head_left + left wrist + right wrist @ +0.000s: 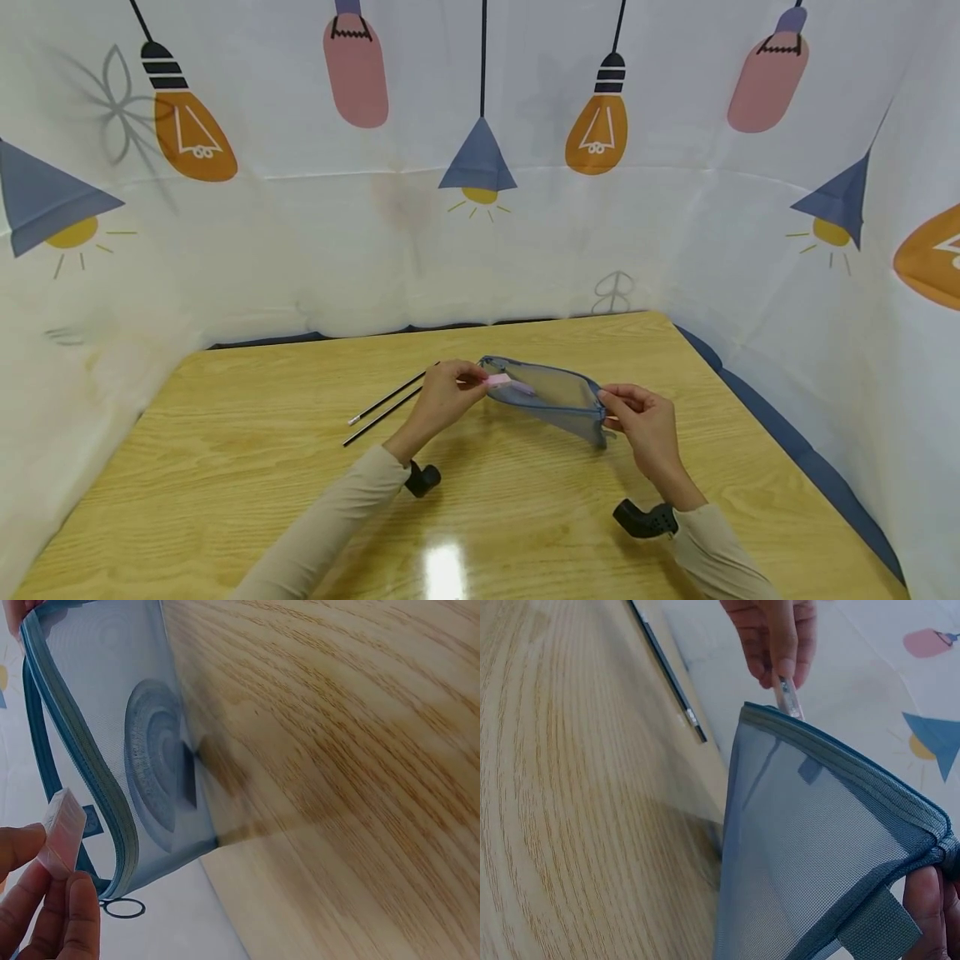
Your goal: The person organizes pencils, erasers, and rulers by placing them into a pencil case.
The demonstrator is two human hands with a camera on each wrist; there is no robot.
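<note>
Left hand [444, 398] pinching a pink eraser [498, 381] between thumb and fingers, at the open mouth of a blue mesh pouch [573, 422]. Right hand [648, 427] gripping the pouch's opposite end by its rim. A protractor [148, 761] shows through the mesh. Two black pencils [382, 418] lie on the bench [255, 467], beside the left hand.

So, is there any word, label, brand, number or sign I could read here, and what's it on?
No words or numbers can be read.
Small tag on the pouch: too small to read.
Semicircular piece seen through the pouch: marks too blurred to read.
Pink block in the left hand: any print too blurred.
Wall cloth: lamp drawings, no lettering visible.
</note>
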